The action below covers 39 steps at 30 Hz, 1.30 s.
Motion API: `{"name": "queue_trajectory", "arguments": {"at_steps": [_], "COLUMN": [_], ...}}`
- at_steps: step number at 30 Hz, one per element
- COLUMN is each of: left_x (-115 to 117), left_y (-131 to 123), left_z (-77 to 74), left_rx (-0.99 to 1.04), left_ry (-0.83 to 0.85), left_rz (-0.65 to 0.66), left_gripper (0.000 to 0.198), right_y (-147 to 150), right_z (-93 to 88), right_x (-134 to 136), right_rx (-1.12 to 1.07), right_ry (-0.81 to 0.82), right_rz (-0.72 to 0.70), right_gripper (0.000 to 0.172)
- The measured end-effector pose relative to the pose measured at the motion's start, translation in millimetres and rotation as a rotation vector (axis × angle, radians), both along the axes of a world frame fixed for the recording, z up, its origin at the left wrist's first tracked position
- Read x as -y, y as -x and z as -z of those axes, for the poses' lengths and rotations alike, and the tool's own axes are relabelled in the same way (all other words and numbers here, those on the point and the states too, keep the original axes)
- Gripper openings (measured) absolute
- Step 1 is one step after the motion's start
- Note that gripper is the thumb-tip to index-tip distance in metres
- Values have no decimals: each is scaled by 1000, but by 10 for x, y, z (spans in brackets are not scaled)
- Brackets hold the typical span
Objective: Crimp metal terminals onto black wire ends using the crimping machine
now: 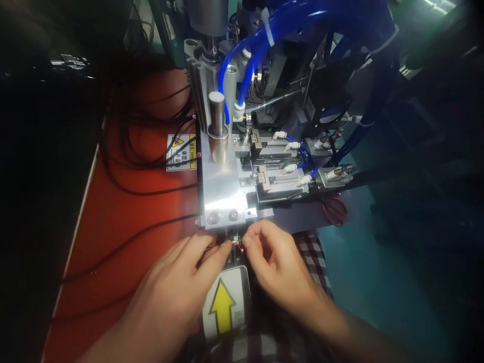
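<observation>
Between my two hands, at the front edge of a metal machine plate [225, 194], sits a small part with thin red, white and green wires [237, 242]. My left hand [181, 272] is bent closed, its thumb tip at the left side of the wires and its other fingertips partly hidden near the plate's edge. On the other side, my right hand [278, 257] is closed in a pinch, thumb and index tip together beside the wires. Whatever lies in either hand's fingertips is too small to make out.
Pneumatic cylinders [282, 184] with white fittings and blue hoses [313, 20] stand behind to the right. Black cables [151, 193] cross the red surface [124, 222] at left. Red-handled scissors or pliers [335, 210] lie at right. A yellow arrow label [222, 305] is below my hands.
</observation>
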State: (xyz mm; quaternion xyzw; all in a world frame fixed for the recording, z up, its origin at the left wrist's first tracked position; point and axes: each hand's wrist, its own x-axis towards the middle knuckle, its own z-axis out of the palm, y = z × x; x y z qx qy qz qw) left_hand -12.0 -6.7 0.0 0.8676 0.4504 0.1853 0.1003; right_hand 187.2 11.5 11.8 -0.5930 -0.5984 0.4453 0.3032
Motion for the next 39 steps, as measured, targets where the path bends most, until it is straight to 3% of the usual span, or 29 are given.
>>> {"name": "queue_trajectory", "arguments": {"at_steps": [4,6,13,17,25,30,39], "left_x": [-20,-20,6,9,14,28,37], "left_y": [27,20,-21,10,46,24,44], "left_z": [10,15,10,13,67,57,71], "left_rx": [-11,-6,24,28,3,-2,-19], "left_ry": [-29,-44,-40,21,29,45,48], "left_rz": [49,39,2,5,21,8,0], "left_gripper": [47,44,42,47,47,47,47], "right_y": [16,19,23,4,15,43,-3], "right_z": [-12,-15,16,27,42,58,71], "right_x": [-49,-66,-49,-55,-40,-14,13], "right_rx": [-247,-310,-382,-413,-398,-417,-244], "right_ry": [295,368,352,424,275,265,151], "right_rz": [75,108,146,129,127,116,86], "right_gripper": [15,15,16,20,14,14,17]}}
